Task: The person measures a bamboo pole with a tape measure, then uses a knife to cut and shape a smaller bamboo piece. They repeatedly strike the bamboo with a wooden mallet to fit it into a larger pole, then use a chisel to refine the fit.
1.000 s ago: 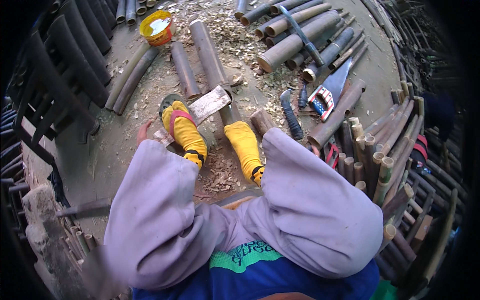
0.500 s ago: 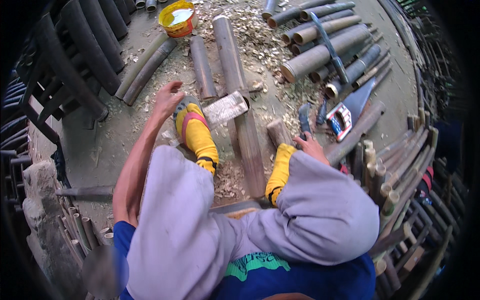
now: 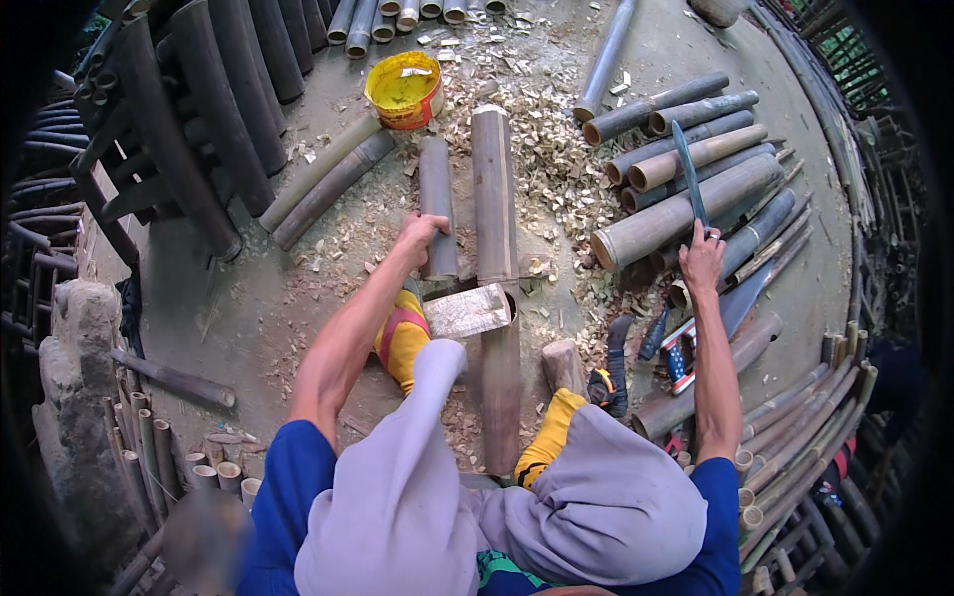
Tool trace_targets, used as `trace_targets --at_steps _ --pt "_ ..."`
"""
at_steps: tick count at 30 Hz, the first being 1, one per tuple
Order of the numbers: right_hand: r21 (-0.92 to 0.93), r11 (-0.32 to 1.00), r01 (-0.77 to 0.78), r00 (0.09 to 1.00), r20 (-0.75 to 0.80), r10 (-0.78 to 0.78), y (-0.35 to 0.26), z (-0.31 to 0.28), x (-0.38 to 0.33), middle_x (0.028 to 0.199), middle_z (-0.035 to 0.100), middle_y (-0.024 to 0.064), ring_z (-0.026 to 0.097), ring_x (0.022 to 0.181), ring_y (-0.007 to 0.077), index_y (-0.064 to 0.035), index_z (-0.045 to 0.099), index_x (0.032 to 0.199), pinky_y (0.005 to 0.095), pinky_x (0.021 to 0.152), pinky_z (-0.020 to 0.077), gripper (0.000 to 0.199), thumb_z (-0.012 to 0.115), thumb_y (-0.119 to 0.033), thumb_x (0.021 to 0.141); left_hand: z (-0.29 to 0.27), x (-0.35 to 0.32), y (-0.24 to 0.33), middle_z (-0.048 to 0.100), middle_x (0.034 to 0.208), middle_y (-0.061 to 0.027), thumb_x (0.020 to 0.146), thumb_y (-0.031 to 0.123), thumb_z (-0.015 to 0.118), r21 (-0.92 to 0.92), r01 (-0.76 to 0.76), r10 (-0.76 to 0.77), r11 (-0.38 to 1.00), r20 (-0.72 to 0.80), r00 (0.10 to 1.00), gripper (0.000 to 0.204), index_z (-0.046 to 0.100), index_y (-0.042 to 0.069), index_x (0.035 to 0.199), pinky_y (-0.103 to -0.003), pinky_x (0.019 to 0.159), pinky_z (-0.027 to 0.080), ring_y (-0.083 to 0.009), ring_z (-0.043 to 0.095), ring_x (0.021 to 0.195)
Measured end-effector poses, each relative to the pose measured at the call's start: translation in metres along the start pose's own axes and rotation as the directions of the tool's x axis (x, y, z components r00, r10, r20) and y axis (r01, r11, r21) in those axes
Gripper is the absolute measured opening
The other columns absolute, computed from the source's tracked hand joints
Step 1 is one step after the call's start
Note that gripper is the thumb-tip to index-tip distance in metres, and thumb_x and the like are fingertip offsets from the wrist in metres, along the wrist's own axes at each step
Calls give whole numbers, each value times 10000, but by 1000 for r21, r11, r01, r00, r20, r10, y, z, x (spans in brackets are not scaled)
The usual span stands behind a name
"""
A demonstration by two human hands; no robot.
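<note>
I am sitting on the ground, looking down past my grey-trousered knees and yellow socks. My left hand (image 3: pixel 422 230) is stretched forward with its fingers curled over the near end of a short bamboo section (image 3: pixel 437 207) lying on the dirt floor (image 3: pixel 248 288). Just to its right lies a longer split bamboo pole (image 3: pixel 497 268) running away from me between my feet, and a flat wooden block (image 3: pixel 467 311) rests across it near my left foot. My right hand (image 3: pixel 702 260) is out to the right, closed around the handle of a long blue-grey blade (image 3: pixel 688 177) that points up and away over a stack of thick bamboo poles (image 3: pixel 686 169). A short wooden stump (image 3: pixel 563 365) stands by my right foot. Pale wood chips (image 3: pixel 556 169) are scattered thickly over the floor ahead. A yellow plastic bucket (image 3: pixel 404 89) stands farther off, beyond the bamboo. Dark bamboo poles (image 3: pixel 214 109) lean along the left side.
</note>
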State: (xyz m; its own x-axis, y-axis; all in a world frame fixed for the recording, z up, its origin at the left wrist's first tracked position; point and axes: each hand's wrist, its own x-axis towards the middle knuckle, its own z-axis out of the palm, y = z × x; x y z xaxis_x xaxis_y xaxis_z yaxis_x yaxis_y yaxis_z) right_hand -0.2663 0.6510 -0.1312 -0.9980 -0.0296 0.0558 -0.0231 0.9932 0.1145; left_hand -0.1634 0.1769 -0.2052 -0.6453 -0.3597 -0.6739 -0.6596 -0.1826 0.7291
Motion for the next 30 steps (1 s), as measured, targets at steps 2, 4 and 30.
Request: trace_targets --at_steps 2,4,30 --pt "-54 996 -68 996 -67 64 0 10 4 1300 436 200 457 1143 401 -171 366 1390 482 904 447 666 627 -166 777 -3 -31 3 566 962 -116 576 25 647 -352 -32 101 936 180 978 598 473 -6 1148 -405 755 511 -256 585 877" --pt "-10 995 -101 989 -109 99 44 36 13 1228 485 220 500 1081 416 -181 297 1425 511 886 443 730 609 -135 767 5 -63 12 560 1020 -114 643 57 635 -522 -35 274 852 387 880 553 472 7 1169 -395 785 505 -250 576 947" --pt "760 624 179 829 225 -512 -175 -127 -217 757 591 294 615 729 466 -23 362 1078 519 616 487 424 629 -153 775 -26 -175 52 586 785 -136 718 47 652 -542 -768 547 342 -550 631 297 510 -32 967 -372 563 545 -241 612 590"
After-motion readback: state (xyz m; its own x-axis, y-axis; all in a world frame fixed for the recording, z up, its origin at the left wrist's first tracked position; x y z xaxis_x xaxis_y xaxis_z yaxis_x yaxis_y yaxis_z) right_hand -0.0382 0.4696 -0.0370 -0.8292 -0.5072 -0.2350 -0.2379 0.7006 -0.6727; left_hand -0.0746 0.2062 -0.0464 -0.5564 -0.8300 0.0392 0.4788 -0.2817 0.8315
